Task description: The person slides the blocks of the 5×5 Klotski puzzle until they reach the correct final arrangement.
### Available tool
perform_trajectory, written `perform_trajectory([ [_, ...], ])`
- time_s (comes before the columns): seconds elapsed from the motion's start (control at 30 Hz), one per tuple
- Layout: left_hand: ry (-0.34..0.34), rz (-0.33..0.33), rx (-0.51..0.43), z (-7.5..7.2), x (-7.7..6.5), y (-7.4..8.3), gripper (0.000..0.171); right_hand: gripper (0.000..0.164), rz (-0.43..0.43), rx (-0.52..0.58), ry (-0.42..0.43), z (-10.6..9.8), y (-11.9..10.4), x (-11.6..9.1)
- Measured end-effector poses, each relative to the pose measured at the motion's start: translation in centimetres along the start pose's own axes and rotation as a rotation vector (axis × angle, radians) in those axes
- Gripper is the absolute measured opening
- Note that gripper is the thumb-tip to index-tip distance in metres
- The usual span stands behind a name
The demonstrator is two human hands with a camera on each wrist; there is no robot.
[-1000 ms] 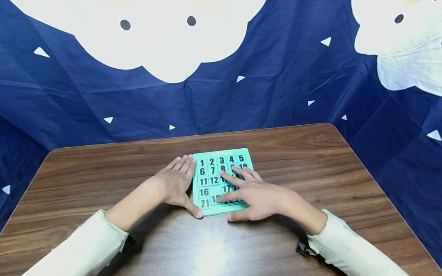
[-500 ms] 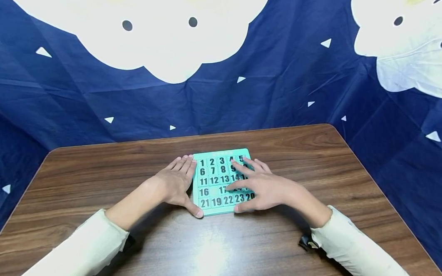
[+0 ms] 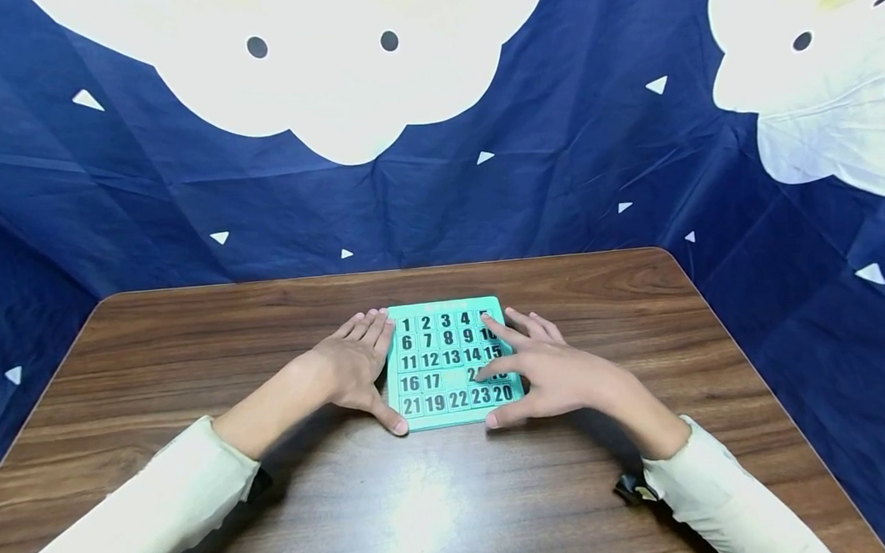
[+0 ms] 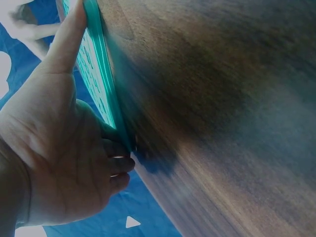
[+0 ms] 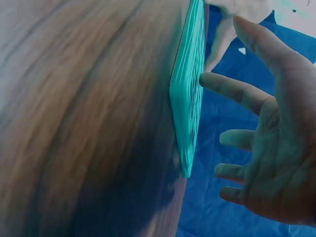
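A turquoise sliding number puzzle (image 3: 449,339) lies toward the far edge of the wooden table (image 3: 190,340), slightly right of middle. Its tiles read 1 to 15 (your fingertip partly hides the 5), then 16, 17; bottom row 21, 19, 22, 23, 20. Your left hand (image 3: 350,371), unclenched, lines its left edge; your right hand (image 3: 556,372), fingers spread, grasping nothing, touches a tile.

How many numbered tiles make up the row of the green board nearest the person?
5. In the head view, left to right along the board: tile 21, tile 19, tile 22, tile 23 and tile 20. None in that row is hidden.
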State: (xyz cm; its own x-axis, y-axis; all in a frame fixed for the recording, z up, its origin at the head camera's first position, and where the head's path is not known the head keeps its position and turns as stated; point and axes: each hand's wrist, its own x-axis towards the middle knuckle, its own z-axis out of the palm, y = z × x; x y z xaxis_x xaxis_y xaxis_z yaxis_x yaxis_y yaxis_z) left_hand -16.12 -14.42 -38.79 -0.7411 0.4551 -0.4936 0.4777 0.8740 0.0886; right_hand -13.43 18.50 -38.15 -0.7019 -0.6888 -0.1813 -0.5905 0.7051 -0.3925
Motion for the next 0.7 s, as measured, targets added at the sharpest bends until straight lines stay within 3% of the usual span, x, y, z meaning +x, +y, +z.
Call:
perform_trajectory([
  [0.33,0.001,-0.004,-0.004,0.1,0.1,0.0,0.167,0.067,-0.045,0.03,-0.048,1.0,-0.8,1.0],
  [0.7,-0.001,-0.008,-0.004,0.1,0.0,0.0,0.167,0.047,-0.028,0.074,-0.032,0.3,0.0,-1.4],
])
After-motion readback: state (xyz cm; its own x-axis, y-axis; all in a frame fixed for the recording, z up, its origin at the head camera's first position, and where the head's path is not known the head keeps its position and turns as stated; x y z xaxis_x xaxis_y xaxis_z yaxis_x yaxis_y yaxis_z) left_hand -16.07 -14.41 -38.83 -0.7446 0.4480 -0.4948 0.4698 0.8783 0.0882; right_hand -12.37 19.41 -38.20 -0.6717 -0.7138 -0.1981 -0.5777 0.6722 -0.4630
